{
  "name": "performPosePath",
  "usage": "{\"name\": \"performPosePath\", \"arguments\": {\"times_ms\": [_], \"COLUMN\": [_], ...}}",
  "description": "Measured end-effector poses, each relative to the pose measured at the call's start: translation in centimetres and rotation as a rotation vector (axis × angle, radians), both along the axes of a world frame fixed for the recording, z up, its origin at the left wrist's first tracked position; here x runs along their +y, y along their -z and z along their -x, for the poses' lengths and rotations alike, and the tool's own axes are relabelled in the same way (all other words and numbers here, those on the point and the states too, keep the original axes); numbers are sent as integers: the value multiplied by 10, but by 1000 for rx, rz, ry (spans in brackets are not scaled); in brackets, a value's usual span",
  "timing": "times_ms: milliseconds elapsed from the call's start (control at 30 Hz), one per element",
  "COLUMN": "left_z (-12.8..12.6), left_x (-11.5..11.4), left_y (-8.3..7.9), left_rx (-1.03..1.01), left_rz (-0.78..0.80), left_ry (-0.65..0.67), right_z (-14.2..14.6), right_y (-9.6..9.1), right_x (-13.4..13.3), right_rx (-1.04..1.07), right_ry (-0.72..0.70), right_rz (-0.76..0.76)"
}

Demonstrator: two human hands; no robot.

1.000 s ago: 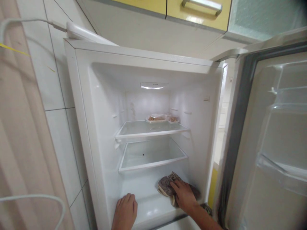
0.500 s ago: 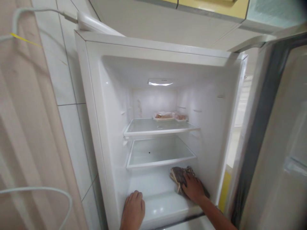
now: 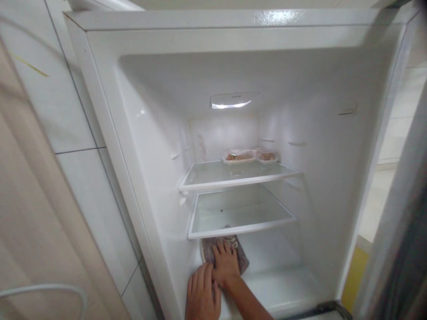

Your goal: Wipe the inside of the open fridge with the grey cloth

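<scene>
Inside the fridge (image 3: 283,284), my right hand (image 3: 227,264) presses a folded dark patterned cloth (image 3: 240,249) against the bottom surface, below the lower shelf. Its fingers lie over the top of the cloth and hold it down. My left hand (image 3: 202,291) rests at the front left of the fridge bottom, close beside the right wrist and partly overlapping it in view. Its fingers are stretched out and nothing shows in them; its palm is hidden.
Two glass shelves, the upper shelf (image 3: 213,174) and the lower shelf (image 3: 247,213), span the fridge above my hands. Wrapped food trays (image 3: 239,156) stand at the back of the upper one. The open fridge door (image 3: 396,249) is at right, a tiled wall (image 3: 83,186) at left.
My right hand has slid the cloth from the right side of the fridge bottom to the left, beside my left hand. The view has moved closer to the fridge.
</scene>
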State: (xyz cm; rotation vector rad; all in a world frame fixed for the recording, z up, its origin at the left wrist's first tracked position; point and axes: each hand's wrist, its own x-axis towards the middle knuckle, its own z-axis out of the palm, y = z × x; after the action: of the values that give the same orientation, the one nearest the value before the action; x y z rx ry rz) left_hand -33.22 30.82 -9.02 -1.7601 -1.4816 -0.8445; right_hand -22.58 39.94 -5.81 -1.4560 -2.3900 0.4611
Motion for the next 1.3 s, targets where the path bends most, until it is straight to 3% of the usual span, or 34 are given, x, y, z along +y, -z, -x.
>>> {"name": "performPosePath", "arguments": {"times_ms": [100, 300, 500, 600, 700, 800, 900, 1033, 1200, 1300], "left_z": [2, 9, 3, -12, -22, -26, -35, -61, -72, -58], "left_x": [-4, -3, 7, 5, -1, -6, -8, -10, -10, -3], "left_y": [-2, -1, 19, 30, 35, 27, 7, -23, -34, -36], "left_rx": [30, 50, -165, -457, -894, -1309, -1522, -1543, -1531, -1524], "left_rz": [-23, -13, -7, -4, 37, 210, 336, 438, 374, 416], "left_ry": [47, 75, 22, -15, -5, -5, 116, 297, 227, 217], "right_z": [8, -21, -26, -30, -38, -43, -43, -38, -20, -3], "right_y": [-6, -4, -6, -11, -15, -18, -18, -16, -17, -23], "right_x": [-13, -26, -47, -54, -52, -42, -34, -33, -39, -48], "right_rx": [41, 134, 298, 315, 400, 712, 1010, 1280, 1415, 1540], "right_ry": [-186, -381, -161, 47, 253, 304, 273, 250, 291, 242], "right_rz": [58, 15, -38, 22, 86, 181, 296, 386, 427, 590]}}
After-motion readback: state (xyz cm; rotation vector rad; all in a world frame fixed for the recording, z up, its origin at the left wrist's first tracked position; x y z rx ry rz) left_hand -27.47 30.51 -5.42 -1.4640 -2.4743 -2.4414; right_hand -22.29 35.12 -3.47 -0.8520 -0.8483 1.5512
